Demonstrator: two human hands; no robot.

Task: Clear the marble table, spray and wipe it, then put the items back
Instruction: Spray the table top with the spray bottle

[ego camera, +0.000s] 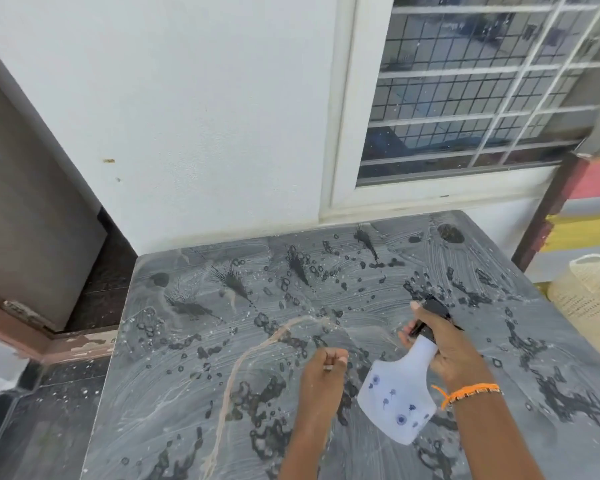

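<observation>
The grey marble table [194,375] fills the lower middle, bare of items and wet with dark splashes and droplets. My right hand [444,348] grips the neck of a white spray bottle [395,400] with a black nozzle, tilted over the table with the nozzle pointing away from me. An orange band circles that wrist. My left hand [323,370] hovers over the table just left of the bottle, fingers curled into a fist, with something small and pale at the fingertips that I cannot make out.
A white wall [187,116] stands behind the table, with a barred window [465,91] at the upper right. A cream woven basket [589,299] stands off the table's right edge. A door and dark floor lie to the left.
</observation>
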